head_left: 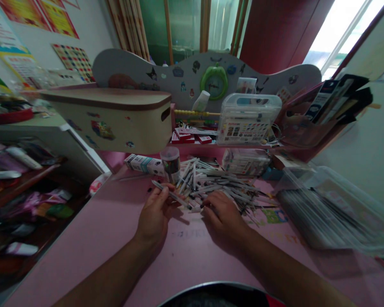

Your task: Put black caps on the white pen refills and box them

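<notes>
My left hand (158, 209) pinches a slim grey-white pen (173, 194) between thumb and fingers, its dark end slanting down to the right. Close by, my right hand (222, 215) is closed at the near edge of the pile of pens (217, 181). A small dark bit shows at its fingertips, too small to name. Behind my left hand stands a clear plastic cup (170, 164) with dark contents. A long printed box (144, 164) lies to the left of the cup.
At the right, a clear plastic bin (326, 213) holds many thin pens. A lidded cream box (115, 121) and a clear marker case (248, 119) rest on the shelf above the pink desk (185, 260). A dark round rim (211, 294) shows at the bottom.
</notes>
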Action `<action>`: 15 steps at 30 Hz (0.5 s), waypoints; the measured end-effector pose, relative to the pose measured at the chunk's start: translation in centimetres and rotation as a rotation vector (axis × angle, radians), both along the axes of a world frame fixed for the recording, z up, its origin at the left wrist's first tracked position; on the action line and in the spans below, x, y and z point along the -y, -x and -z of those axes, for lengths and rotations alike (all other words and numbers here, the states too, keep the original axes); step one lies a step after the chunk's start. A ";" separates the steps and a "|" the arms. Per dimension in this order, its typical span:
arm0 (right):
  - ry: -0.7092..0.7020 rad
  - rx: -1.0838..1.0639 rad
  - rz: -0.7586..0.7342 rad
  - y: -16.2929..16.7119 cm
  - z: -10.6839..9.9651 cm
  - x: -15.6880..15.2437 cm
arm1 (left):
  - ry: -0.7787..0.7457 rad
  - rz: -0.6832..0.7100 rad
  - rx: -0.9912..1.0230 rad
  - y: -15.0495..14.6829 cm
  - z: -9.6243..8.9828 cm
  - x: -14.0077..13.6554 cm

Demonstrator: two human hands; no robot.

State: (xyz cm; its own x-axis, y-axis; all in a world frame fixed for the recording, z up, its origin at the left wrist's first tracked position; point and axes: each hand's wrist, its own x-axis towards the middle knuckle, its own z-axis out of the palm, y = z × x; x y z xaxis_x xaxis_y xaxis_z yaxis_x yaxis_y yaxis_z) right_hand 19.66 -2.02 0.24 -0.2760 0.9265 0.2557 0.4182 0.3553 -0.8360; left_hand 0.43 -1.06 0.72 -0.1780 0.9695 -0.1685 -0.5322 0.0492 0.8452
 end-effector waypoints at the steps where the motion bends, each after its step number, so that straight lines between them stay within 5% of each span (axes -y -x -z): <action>1: -0.105 0.154 -0.040 0.1 0.1 0.0 | -0.002 -0.014 -0.013 0.0 0.0 0.0; 7: -0.339 0.563 -0.136 1.4 2.0 -0.3 | 0.072 0.112 -0.083 -0.5 0.6 0.5; 15: -0.261 0.495 -0.088 1.2 1.7 0.0 | 0.042 0.286 -0.237 -0.4 1.6 0.6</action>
State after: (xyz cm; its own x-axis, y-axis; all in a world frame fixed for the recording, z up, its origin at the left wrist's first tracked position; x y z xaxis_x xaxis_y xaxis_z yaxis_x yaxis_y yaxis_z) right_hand 18.45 -2.02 -1.49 -0.4946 0.8179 0.2940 0.6976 0.5754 -0.4271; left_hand 0.82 -1.62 -0.85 0.0606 0.9787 -0.1959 -0.2817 0.2051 0.9373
